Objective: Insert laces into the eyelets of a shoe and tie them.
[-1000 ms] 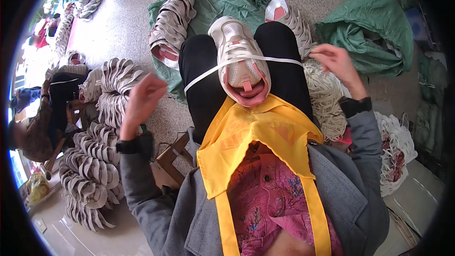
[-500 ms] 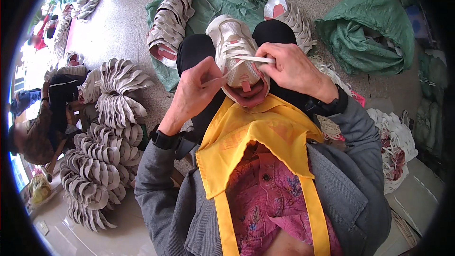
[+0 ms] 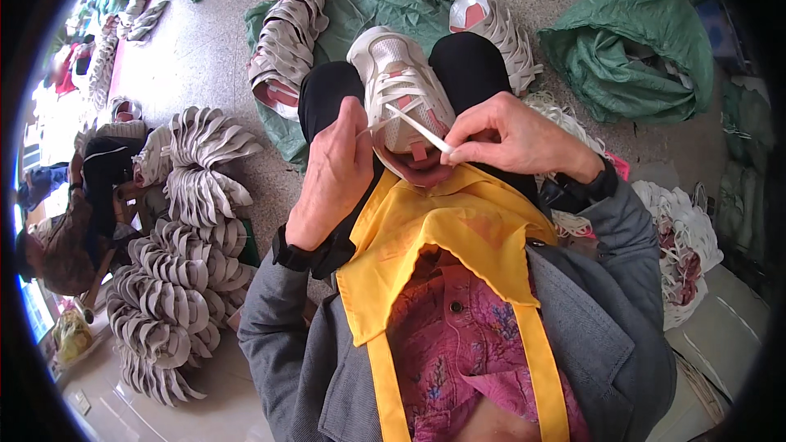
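Note:
A white and beige sneaker upper with pink lining and a pink tab rests between my knees, toe pointing away from me. Its white shoelace is threaded across the front. My right hand pinches one end of the lace and holds it taut down to the right. On the other side of the upper, my left hand is closed on a lace strand that runs out to the left; its fingertips are partly hidden. A yellow apron lies just below the heel opening.
Stacked shoe uppers stand on the left, and rows of nested uppers lie on a green sheet. To the right are a green sack and a bundle of white laced uppers. Another person sits at far left.
My right hand has drawn its lace end down toward me and slightly right. My left hand has shifted a little down, turning its back upward.

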{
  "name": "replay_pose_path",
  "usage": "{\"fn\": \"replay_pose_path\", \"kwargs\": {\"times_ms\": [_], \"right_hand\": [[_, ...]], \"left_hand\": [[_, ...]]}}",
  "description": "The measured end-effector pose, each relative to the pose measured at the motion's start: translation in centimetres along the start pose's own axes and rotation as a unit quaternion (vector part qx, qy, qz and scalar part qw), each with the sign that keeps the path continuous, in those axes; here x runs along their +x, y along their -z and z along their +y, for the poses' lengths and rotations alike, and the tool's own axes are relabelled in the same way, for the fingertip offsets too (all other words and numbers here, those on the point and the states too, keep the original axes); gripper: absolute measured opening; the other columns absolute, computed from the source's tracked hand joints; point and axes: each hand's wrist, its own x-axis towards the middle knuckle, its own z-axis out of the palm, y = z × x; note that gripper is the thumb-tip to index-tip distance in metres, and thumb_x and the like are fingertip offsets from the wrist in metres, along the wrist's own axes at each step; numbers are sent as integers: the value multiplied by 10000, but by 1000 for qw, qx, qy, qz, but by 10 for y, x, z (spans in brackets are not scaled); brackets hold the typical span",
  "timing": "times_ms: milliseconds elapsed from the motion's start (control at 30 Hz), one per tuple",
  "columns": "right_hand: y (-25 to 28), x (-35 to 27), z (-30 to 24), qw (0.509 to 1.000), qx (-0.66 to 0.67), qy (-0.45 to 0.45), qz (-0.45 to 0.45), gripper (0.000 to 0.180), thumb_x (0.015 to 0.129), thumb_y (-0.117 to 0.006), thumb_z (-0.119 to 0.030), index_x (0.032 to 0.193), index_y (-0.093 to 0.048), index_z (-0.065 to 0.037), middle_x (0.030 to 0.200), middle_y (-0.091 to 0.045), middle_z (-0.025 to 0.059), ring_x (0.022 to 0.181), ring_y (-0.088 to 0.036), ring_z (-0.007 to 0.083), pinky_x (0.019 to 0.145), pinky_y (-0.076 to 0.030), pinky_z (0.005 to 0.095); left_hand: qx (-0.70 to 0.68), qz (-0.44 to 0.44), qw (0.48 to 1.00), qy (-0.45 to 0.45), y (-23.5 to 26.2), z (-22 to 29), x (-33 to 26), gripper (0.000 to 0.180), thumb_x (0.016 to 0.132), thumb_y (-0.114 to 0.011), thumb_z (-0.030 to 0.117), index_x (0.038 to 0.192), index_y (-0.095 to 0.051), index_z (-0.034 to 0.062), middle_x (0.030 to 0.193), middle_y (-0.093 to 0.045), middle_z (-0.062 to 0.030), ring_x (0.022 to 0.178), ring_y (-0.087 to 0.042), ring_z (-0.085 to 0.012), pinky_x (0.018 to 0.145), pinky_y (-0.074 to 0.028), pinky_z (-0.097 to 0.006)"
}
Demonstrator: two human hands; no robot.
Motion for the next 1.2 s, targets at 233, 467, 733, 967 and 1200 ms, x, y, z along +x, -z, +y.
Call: {"fn": "replay_pose_path", "kwargs": {"times_ms": [233, 467, 733, 967, 1200], "right_hand": [[41, -9, 8, 996, 68, -52, 25, 179, 997, -660, -200, 966, -737, -41, 707, -635, -29, 515, -482, -1, 462, -351, 173], [65, 12, 27, 994, 21, 12, 102, 235, 986, -689, -258, 892, -716, -44, 646, -565, -40, 521, -492, 23, 472, -366, 202], [81, 66, 34, 957, -163, 65, 231, 156, 971, -692, -194, 974, -719, -40, 718, -612, -51, 596, -512, 6, 507, -396, 204], [11, 70, -21, 995, -6, 91, 32, 215, 1014, -635, -203, 1098, -724, -27, 790, -665, 7, 657, -573, 36, 585, -496, 246], [36, 41, 13, 987, -52, 128, 83, 358, 1010, -652, -314, 807, -673, -20, 656, -552, -12, 624, -465, 63, 567, -388, 281]], "left_hand": [[-132, -14, 984, 122, 3, -1, -2, 139, 962, -605, -33, 1022, -495, 27, 811, -596, -16, 715, -593, -84, 642, -488, -265], [-299, -6, 942, 153, 4, -1, 2, 100, 974, -624, -1, 970, -529, 29, 828, -584, 5, 789, -561, -42, 699, -454, -214], [-274, -26, 951, 142, 17, 12, 1, 71, 984, -615, -13, 965, -552, 13, 841, -583, 14, 810, -561, -31, 738, -463, -208], [-274, -31, 954, 121, 33, 34, 6, 80, 987, -630, -1, 965, -556, 20, 879, -596, 11, 833, -567, -38, 766, -465, -214], [-314, -41, 938, 142, 42, 14, 5, 86, 990, -641, 26, 963, -560, 39, 859, -611, 17, 794, -545, -36, 718, -434, -209]]}}
